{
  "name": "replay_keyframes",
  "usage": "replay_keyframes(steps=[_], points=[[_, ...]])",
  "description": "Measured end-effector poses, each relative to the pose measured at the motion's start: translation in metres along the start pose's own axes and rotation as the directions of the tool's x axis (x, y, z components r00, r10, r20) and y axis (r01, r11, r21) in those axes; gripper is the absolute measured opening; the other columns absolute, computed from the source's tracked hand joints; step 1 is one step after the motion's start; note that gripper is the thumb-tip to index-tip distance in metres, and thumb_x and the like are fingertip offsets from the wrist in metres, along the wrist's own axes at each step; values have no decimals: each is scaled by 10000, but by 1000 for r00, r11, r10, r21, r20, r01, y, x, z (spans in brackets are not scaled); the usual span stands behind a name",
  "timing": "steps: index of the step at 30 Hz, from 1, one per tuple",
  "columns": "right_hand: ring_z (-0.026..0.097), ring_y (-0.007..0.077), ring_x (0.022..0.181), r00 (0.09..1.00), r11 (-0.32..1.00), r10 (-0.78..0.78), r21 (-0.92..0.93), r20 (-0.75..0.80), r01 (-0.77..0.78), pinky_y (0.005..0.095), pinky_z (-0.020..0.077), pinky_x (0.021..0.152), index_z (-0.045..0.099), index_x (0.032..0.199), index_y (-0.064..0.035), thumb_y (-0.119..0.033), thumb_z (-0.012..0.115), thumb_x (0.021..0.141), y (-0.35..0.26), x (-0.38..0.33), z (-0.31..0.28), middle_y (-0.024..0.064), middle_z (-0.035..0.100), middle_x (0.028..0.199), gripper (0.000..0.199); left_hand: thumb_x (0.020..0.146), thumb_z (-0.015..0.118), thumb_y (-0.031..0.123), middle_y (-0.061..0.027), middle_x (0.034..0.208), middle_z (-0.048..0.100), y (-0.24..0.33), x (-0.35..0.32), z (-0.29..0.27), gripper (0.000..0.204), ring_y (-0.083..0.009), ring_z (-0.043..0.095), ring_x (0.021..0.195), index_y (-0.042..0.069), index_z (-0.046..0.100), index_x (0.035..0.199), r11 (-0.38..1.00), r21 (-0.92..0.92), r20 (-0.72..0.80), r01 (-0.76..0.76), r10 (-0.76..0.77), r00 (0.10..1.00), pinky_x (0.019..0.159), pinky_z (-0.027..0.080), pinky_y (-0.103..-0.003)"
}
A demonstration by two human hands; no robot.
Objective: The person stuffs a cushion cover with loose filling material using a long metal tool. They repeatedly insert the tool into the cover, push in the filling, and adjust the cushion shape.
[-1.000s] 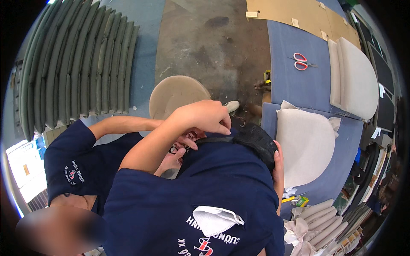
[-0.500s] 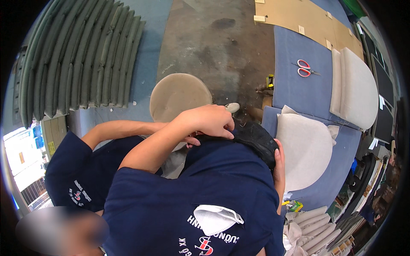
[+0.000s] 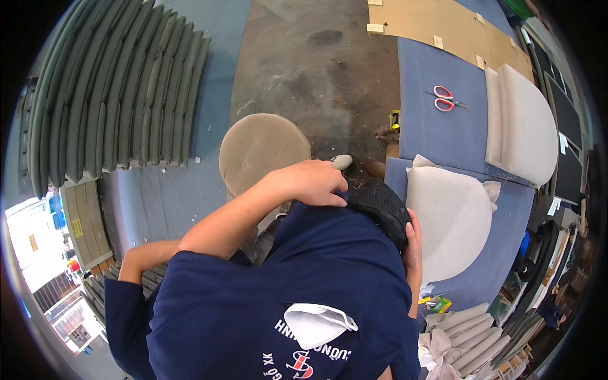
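Note:
A black mesh bag (image 3: 383, 209) sits against the front of my waist, over my navy shirt. My left hand (image 3: 315, 182) reaches across to its left side. The fingers there are bent and closed along the upper edge; what lies under them is hidden. On the other side, my right hand (image 3: 413, 235) has its fingers around the bag's right edge, thumb mostly out of sight. Just right of that hand, a light grey rounded seat cushion (image 3: 446, 221) with loose fabric corners lies on the blue-covered table (image 3: 437, 136).
Red-handled scissors (image 3: 444, 98), stacked grey cushions (image 3: 525, 126) and a tan board (image 3: 453, 25) lie on the table. A round beige stool (image 3: 265, 152) stands ahead. Green-grey cushions (image 3: 120, 88) are piled left; pale ones (image 3: 465, 342) lie lower right. A co-worker's arm (image 3: 149, 253) is at my left.
The co-worker at my left has drawn back; their hand no longer reaches beside my left hand. My own hands stay at the black mesh bag, and the view has shifted slightly.

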State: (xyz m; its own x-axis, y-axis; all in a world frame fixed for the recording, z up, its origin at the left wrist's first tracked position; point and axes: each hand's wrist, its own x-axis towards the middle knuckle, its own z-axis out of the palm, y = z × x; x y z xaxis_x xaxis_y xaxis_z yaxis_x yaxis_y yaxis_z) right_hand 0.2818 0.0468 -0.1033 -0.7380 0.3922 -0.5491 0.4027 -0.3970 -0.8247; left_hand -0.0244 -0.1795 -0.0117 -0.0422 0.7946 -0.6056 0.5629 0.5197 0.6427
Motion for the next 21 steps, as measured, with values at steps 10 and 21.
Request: replay_keyframes(steps=[10, 21], points=[[553, 186, 1281, 999, 998, 25, 56, -27, -24, 318, 413, 1132, 546, 1453, -57, -373, 701, 1018, 24, -5, -18, 76, 601, 1331, 559, 1027, 731, 381, -168, 1056, 728, -45, 39, 37, 376, -362, 696, 1028, 54, 683, 1206, 948, -102, -61, -301, 296, 953, 911, 545, -458], [579, 151, 1114, 997, 998, 41, -38, -62, -43, 307, 459, 991, 560, 1349, -82, -367, 819, 953, 11, -13, -26, 25, 617, 1194, 552, 870, 874, 534, -256, 1322, 724, 12, 68, 19, 857, -437, 698, 1216, 88, 556, 1529, 953, -293, -59, -70, 55, 997, 1040, 547, -479]])
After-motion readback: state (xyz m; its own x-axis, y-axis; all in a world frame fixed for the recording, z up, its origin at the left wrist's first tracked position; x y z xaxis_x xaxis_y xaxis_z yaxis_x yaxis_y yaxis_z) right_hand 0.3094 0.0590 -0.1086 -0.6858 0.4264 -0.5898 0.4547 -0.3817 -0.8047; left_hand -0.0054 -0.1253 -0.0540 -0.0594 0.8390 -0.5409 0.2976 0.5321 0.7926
